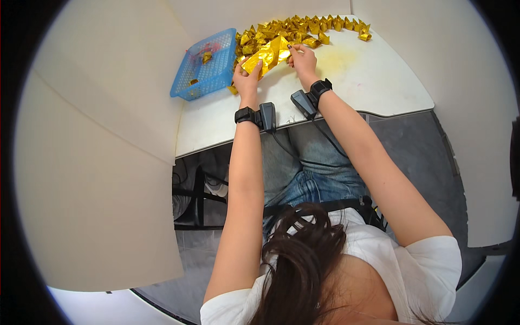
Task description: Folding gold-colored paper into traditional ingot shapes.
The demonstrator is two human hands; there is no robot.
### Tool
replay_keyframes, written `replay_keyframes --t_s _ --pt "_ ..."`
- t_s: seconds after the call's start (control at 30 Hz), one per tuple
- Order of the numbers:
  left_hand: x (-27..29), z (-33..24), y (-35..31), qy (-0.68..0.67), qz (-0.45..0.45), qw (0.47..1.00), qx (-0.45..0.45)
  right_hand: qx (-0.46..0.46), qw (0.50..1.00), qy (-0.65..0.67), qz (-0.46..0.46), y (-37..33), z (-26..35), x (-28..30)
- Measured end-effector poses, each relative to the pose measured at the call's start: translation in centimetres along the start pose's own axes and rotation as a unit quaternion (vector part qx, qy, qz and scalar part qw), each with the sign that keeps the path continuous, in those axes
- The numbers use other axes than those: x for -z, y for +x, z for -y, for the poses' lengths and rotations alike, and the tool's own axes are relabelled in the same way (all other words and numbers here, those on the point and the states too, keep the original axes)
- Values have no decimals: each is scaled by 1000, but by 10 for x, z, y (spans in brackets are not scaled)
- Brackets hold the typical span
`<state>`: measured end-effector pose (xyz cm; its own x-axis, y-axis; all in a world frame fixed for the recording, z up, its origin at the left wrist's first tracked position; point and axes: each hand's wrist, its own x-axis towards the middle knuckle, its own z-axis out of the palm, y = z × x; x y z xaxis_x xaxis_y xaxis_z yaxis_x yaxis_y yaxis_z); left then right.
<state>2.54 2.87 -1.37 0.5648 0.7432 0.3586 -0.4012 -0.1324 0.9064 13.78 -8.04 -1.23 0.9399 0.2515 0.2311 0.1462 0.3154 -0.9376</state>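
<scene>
The left hand [247, 80] is pinching the lower left end of a gold sheet [266, 57] between its thumb and fingers. The right hand [304, 61] is pinching the other end of it at the right, so both hands are gripping the same thing. The sheet is sitting in the air between them, over the far part of the white table [379, 86], and it is showing creases and bright shine. Behind it, many folded gold pieces [295, 26] are lying in a crowded heap, and toward the right they are forming a curved line along the far edge. A blue basket [201, 91] is standing just to the left of the left hand, and it is holding a few gold pieces and something reddish. On each wrist a black strap [248, 115] is carrying a dark box [267, 116], from which a cable [290, 153] is running.
</scene>
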Motion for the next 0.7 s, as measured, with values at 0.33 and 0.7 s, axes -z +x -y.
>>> replay_keyframes --t_s 0.33,0.7 --pt "8 3 4 18 -32 999 -5 19 1000 -21 4 0 -3 0" --pt "5 0 0 2 -37 999 32 6 995 -59 79 2 -8 2"
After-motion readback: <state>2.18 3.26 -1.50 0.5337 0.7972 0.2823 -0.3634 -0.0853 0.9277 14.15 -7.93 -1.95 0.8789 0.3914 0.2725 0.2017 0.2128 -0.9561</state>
